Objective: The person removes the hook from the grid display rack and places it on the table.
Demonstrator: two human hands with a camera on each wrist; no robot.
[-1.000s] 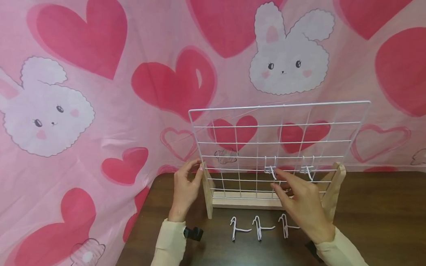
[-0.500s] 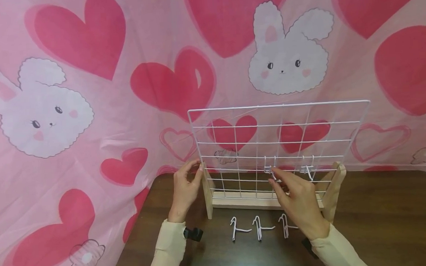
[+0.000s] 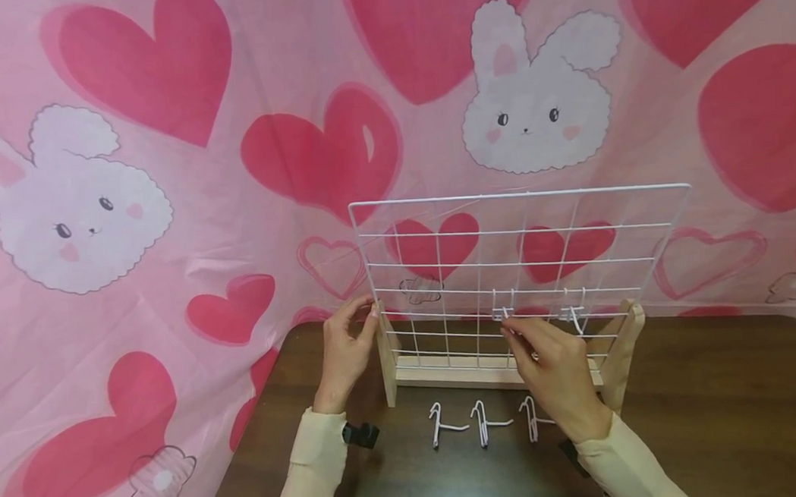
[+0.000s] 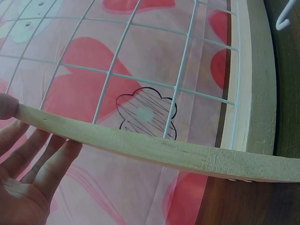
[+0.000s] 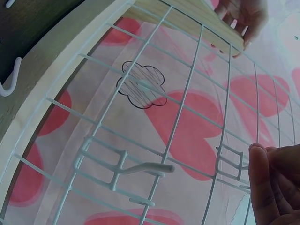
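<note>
A white wire grid panel stands upright in a pale wooden stand. My left hand grips the stand's left side post, thumb on one face and fingers on the other. With thumb and fingertips my right hand pinches the prong of a white wire hook that hangs on the grid near its middle. The prong's end is hidden by the fingers. A second white hook hangs on the grid to the right, its prong pointing outward.
Three more white hooks lie in a row on the dark wooden table in front of the stand: a left hook, a middle hook and a right hook partly behind the right hand. A pink heart-and-rabbit cloth hangs behind.
My right hand has moved slightly left and its fingertips have closed on the middle hook's prong. The left hand stays on the side post.
</note>
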